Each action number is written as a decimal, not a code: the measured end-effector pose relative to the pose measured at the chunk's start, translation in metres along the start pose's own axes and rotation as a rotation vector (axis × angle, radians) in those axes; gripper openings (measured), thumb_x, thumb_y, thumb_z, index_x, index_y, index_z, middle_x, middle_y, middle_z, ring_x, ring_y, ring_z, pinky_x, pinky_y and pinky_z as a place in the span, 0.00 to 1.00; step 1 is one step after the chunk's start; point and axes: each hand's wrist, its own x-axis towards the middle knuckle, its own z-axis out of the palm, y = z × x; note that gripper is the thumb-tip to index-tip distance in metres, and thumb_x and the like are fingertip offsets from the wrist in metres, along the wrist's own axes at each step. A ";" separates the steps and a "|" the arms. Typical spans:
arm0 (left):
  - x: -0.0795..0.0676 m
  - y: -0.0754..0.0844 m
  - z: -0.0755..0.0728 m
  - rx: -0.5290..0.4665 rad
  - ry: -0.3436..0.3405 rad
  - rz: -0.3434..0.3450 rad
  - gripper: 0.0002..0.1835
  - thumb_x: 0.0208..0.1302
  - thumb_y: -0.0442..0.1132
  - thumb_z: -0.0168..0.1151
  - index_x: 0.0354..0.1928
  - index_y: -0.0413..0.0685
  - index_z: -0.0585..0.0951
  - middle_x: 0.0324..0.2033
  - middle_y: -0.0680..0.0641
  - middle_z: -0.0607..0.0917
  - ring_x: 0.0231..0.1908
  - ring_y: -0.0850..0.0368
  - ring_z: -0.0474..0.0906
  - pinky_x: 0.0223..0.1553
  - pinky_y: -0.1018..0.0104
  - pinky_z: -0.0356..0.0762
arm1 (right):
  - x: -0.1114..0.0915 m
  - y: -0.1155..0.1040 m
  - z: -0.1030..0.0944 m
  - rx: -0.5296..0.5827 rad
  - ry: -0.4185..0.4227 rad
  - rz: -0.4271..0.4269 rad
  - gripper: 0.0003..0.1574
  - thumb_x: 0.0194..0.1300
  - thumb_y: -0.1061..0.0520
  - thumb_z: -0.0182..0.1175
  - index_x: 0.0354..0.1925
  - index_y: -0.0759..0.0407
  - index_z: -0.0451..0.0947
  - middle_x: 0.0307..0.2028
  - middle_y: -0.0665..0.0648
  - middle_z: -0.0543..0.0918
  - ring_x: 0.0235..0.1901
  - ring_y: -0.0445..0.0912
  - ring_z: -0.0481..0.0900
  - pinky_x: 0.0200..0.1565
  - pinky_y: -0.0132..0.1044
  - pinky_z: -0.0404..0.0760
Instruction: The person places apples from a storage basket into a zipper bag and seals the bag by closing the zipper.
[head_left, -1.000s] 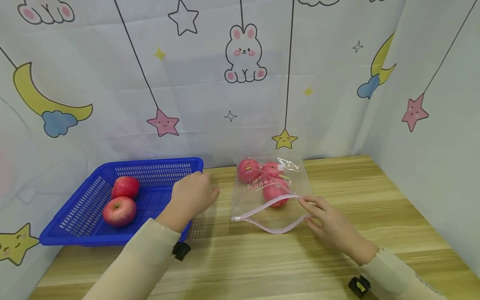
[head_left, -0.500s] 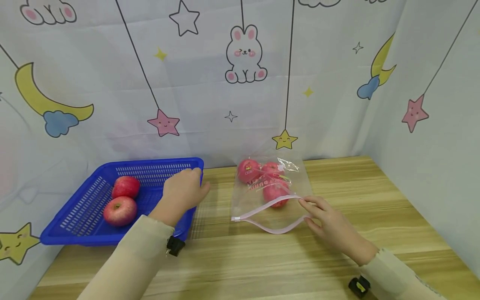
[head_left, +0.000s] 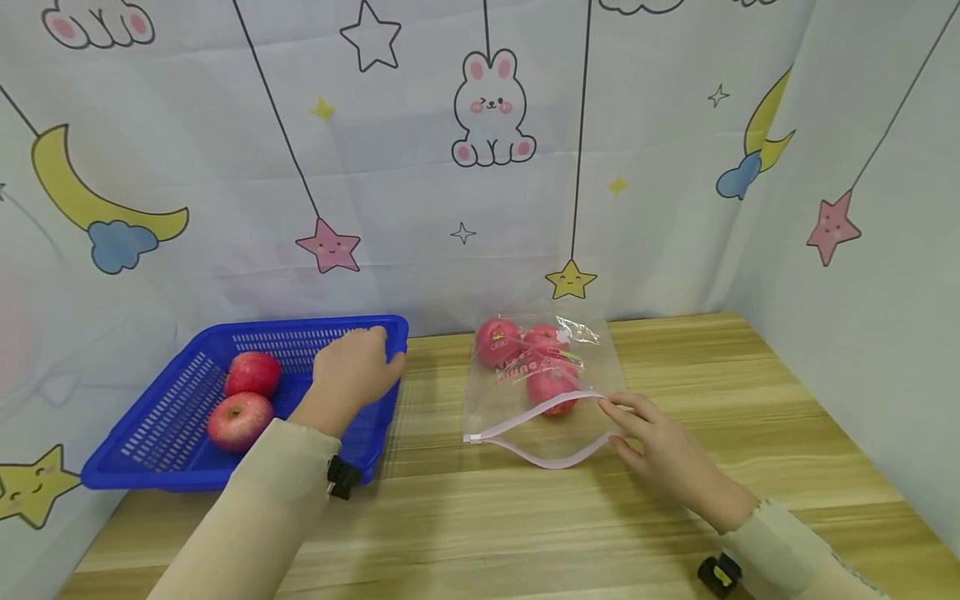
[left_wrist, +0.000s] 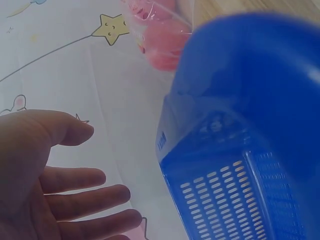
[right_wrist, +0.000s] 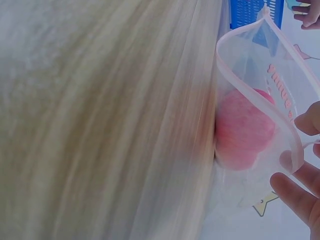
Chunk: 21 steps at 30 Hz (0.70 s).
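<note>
My left hand (head_left: 352,371) is over the right part of the blue plastic basket (head_left: 172,480); in the left wrist view its fingers (left_wrist: 90,200) are spread apart and hold nothing. Two red apples (head_left: 240,421) lie in the basket's left half. On the table to the right lies a clear zip bag (head_left: 487,408) with a pink-white zip edge and red apples (head_left: 551,387) inside. My right hand (head_left: 667,454) holds the right end of its gaping mouth, fingers on the upper edge and thumb by the lower. In the right wrist view the zip edge (right_wrist: 250,95) runs to my fingertips (right_wrist: 286,182).
The wooden table (head_left: 480,533) extends in front of the basket and bag. A white cloth (head_left: 405,192) with cartoon prints hangs close behind them. Another light cloth wall (head_left: 892,350) borders the table's right side.
My left hand has moved left, from beside the basket's right rim to over its inside. The right hand, the bag and the apples have stayed in place.
</note>
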 end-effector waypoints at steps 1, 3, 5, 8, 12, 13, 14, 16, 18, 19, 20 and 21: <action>0.001 -0.001 -0.001 -0.002 -0.006 -0.004 0.26 0.64 0.52 0.52 0.54 0.37 0.75 0.47 0.34 0.82 0.44 0.37 0.80 0.35 0.42 0.78 | 0.000 0.000 0.000 -0.001 0.001 0.001 0.28 0.55 0.60 0.67 0.55 0.64 0.76 0.50 0.58 0.78 0.35 0.45 0.81 0.33 0.31 0.80; 0.003 -0.004 -0.001 -0.007 -0.007 -0.010 0.25 0.64 0.51 0.52 0.52 0.37 0.76 0.45 0.34 0.82 0.42 0.37 0.80 0.33 0.43 0.77 | 0.000 0.000 0.000 -0.003 -0.002 0.002 0.34 0.46 0.65 0.70 0.55 0.64 0.76 0.50 0.58 0.78 0.36 0.45 0.81 0.33 0.31 0.80; 0.004 -0.006 -0.001 -0.011 -0.014 -0.016 0.25 0.64 0.51 0.51 0.53 0.36 0.76 0.47 0.34 0.82 0.43 0.37 0.80 0.33 0.43 0.78 | 0.000 0.000 0.000 -0.002 -0.002 0.002 0.34 0.47 0.65 0.70 0.55 0.64 0.76 0.50 0.58 0.77 0.36 0.45 0.81 0.34 0.31 0.80; 0.006 -0.011 -0.003 -0.017 -0.021 -0.027 0.26 0.64 0.51 0.50 0.54 0.36 0.75 0.48 0.33 0.81 0.43 0.36 0.80 0.33 0.43 0.78 | 0.000 0.000 0.000 0.000 -0.003 0.007 0.35 0.45 0.66 0.71 0.55 0.64 0.76 0.50 0.58 0.77 0.37 0.45 0.81 0.34 0.31 0.80; 0.009 -0.015 -0.006 -0.034 -0.029 -0.050 0.25 0.64 0.51 0.49 0.51 0.36 0.75 0.47 0.33 0.81 0.43 0.36 0.80 0.33 0.43 0.77 | -0.001 0.001 0.000 0.000 0.003 0.000 0.34 0.47 0.64 0.70 0.55 0.64 0.76 0.50 0.58 0.78 0.36 0.45 0.81 0.33 0.31 0.80; 0.010 -0.016 -0.006 -0.037 -0.029 -0.054 0.25 0.64 0.51 0.49 0.50 0.35 0.75 0.46 0.33 0.81 0.42 0.36 0.80 0.33 0.43 0.77 | -0.001 0.001 0.000 -0.002 0.006 -0.003 0.32 0.50 0.63 0.70 0.55 0.64 0.77 0.50 0.58 0.78 0.35 0.44 0.81 0.33 0.30 0.80; 0.011 -0.017 -0.007 -0.040 -0.029 -0.058 0.25 0.63 0.51 0.49 0.50 0.36 0.75 0.46 0.33 0.81 0.42 0.36 0.80 0.33 0.43 0.77 | -0.001 0.001 0.000 -0.002 0.007 -0.005 0.31 0.51 0.62 0.69 0.55 0.64 0.77 0.50 0.58 0.78 0.35 0.44 0.81 0.33 0.30 0.80; 0.013 -0.019 -0.007 -0.044 -0.031 -0.065 0.25 0.64 0.51 0.49 0.50 0.36 0.75 0.45 0.33 0.81 0.41 0.37 0.80 0.33 0.43 0.77 | -0.001 0.002 0.000 0.000 0.012 -0.008 0.26 0.58 0.57 0.65 0.55 0.64 0.77 0.50 0.58 0.78 0.35 0.45 0.81 0.33 0.31 0.80; 0.015 -0.022 -0.008 -0.047 -0.028 -0.074 0.25 0.64 0.51 0.49 0.51 0.36 0.75 0.45 0.33 0.82 0.40 0.37 0.80 0.33 0.43 0.77 | -0.001 0.002 0.000 0.001 0.016 -0.010 0.24 0.65 0.52 0.59 0.55 0.64 0.77 0.50 0.58 0.78 0.35 0.45 0.81 0.33 0.31 0.80; 0.015 -0.023 -0.008 -0.050 -0.026 -0.081 0.25 0.64 0.51 0.49 0.51 0.36 0.75 0.45 0.34 0.82 0.39 0.37 0.80 0.33 0.43 0.77 | -0.001 0.002 0.000 0.001 0.017 -0.010 0.24 0.66 0.50 0.56 0.55 0.64 0.77 0.50 0.59 0.78 0.35 0.45 0.81 0.32 0.31 0.80; 0.016 -0.024 -0.008 -0.055 -0.025 -0.088 0.25 0.64 0.51 0.49 0.50 0.37 0.76 0.44 0.34 0.82 0.39 0.38 0.80 0.32 0.44 0.77 | -0.001 0.002 0.000 0.002 0.017 -0.009 0.25 0.67 0.49 0.54 0.55 0.64 0.77 0.50 0.59 0.78 0.35 0.45 0.81 0.32 0.31 0.80; 0.017 -0.026 -0.009 -0.061 -0.023 -0.095 0.25 0.64 0.51 0.49 0.51 0.37 0.75 0.44 0.34 0.82 0.39 0.38 0.80 0.32 0.44 0.77 | -0.001 0.002 0.000 0.002 0.017 -0.009 0.26 0.69 0.47 0.51 0.55 0.64 0.77 0.50 0.59 0.78 0.35 0.45 0.81 0.33 0.31 0.80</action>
